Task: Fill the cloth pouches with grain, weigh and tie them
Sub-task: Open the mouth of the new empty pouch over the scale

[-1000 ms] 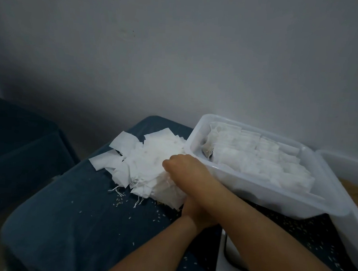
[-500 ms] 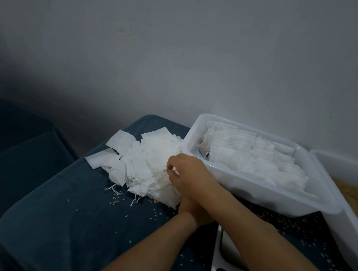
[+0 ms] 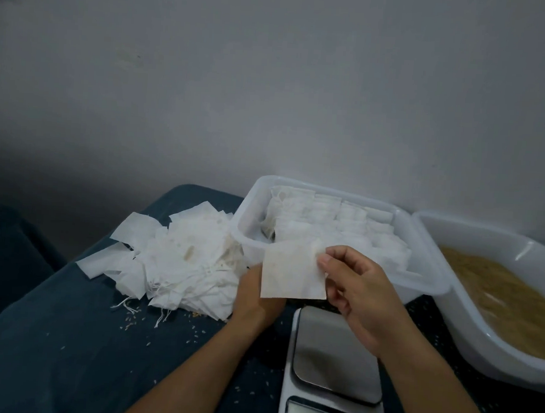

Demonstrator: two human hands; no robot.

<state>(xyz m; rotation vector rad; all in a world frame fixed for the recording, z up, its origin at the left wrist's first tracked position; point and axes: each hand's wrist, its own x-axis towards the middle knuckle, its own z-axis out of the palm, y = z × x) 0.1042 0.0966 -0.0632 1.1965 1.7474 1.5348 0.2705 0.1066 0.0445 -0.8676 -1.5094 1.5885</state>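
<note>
Behind the right hand (image 3: 360, 294) pinching an empty pouch (image 3: 292, 273), one tub (image 3: 422, 247) holds filled pouches (image 3: 337, 224), another (image 3: 492, 344) grain (image 3: 498, 293)

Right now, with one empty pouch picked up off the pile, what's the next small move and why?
Probably bring the left hand up to the pouch and spread its mouth open. The right hand pinches the pouch by one edge; it hangs flat and looks empty, while the grain tub lies to the right and nothing sits on the scale.
</note>
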